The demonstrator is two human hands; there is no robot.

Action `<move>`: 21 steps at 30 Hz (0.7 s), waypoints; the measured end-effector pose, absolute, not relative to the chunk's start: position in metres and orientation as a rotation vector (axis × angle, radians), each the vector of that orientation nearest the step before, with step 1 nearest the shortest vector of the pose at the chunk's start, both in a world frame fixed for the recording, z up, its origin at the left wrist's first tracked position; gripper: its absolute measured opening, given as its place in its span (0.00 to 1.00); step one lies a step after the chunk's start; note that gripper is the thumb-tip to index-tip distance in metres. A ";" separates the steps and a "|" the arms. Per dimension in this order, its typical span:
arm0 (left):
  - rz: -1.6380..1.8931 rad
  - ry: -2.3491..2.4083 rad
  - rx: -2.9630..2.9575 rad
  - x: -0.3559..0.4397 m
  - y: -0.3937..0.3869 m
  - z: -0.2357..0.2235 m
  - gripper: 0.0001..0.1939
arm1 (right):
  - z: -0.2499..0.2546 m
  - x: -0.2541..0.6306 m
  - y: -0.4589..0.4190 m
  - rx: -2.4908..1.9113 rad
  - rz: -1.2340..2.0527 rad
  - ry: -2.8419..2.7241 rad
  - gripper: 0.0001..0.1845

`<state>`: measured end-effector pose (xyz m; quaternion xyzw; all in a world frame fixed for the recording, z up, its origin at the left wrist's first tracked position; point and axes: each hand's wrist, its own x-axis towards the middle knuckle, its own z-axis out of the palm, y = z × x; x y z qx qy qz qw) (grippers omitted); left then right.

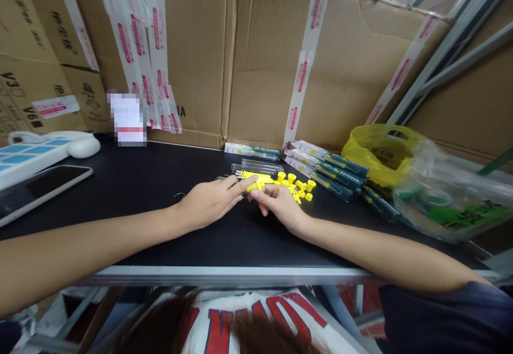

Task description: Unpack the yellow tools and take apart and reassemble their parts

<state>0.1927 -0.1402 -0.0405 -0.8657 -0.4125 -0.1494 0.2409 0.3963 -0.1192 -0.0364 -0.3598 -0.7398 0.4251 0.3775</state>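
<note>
A small yellow plastic part sits between my two hands above the black tabletop. My right hand pinches it between thumb and fingers. From the other side, my left hand grips it too, index finger stretched along its top; my left thumb is hidden. Just behind my fingers lie longer yellow plastic pieces with metal ends. Loose yellow knob-like caps are scattered to the right of them. Clear plastic tubes lie farther back. A thin curved metal hook rests left of my left hand.
Several slim printed boxes lie at the back right, with another box against the cardboard wall. A yellow bag and a clear bag stand far right. A phone and power strip lie left.
</note>
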 end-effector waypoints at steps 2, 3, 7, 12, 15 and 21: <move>-0.431 -1.121 -2.361 0.193 -0.141 -0.041 0.24 | -0.038 0.392 -0.121 -0.892 1.080 -1.833 0.22; -0.446 -1.112 -2.354 0.193 -0.141 -0.041 0.24 | -0.038 0.391 -0.123 -0.875 1.069 -1.821 0.22; -0.510 -1.120 -2.320 0.192 -0.143 -0.042 0.25 | -0.039 0.391 -0.130 -0.794 0.973 -1.879 0.17; -0.474 -1.168 -2.304 0.189 -0.141 -0.045 0.25 | -0.041 0.394 -0.131 -0.760 0.546 -2.144 0.05; -0.451 -1.153 -2.301 0.188 -0.141 -0.046 0.25 | -0.045 0.394 -0.126 -0.736 0.168 -2.284 0.03; -0.348 -1.157 -2.319 0.187 -0.144 -0.045 0.25 | -0.047 0.399 -0.117 -0.649 -0.393 -2.498 0.06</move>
